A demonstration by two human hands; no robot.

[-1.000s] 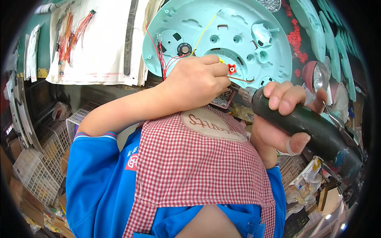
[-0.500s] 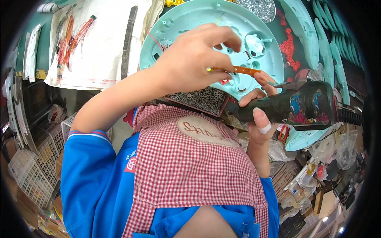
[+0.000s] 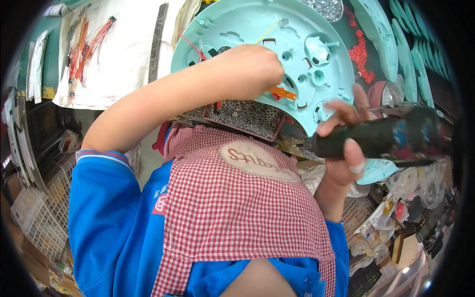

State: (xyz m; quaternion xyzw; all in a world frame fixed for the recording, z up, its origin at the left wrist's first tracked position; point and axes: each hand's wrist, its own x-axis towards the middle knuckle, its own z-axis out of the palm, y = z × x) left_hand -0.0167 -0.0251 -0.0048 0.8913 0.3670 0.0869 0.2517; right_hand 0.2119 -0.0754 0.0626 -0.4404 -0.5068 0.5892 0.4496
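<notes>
My left hand (image 3: 257, 72) is closed over a round turquoise plastic shell (image 3: 237, 17). A narrow orange strip with small holes (image 3: 284, 93) sticks out from under its curled fingers; the fingertips themselves are hidden. At the right, my right hand (image 3: 346, 133) grips a dark, thick-bodied electric screwdriver (image 3: 381, 138) with coloured stickers, held level with its tip to the left. Some fingers of this hand are raised and blurred, and the thumb wears a white band. Thin red wires (image 3: 193, 45) and a yellow wire (image 3: 267, 32) lie in the shell.
A tray of small screws (image 3: 245, 119) stands between the shell and my apron. Bundled red wires (image 3: 84, 49) lie on white sheeting at the left. Red plastic parts (image 3: 360, 54), a bowl of silvery pieces (image 3: 324, 9) and stacked turquoise shells (image 3: 405, 64) are at the right.
The orange strip has left my right fingers and moved down over the shell with my left hand, which has curled shut. My right hand has shifted right with the screwdriver.
</notes>
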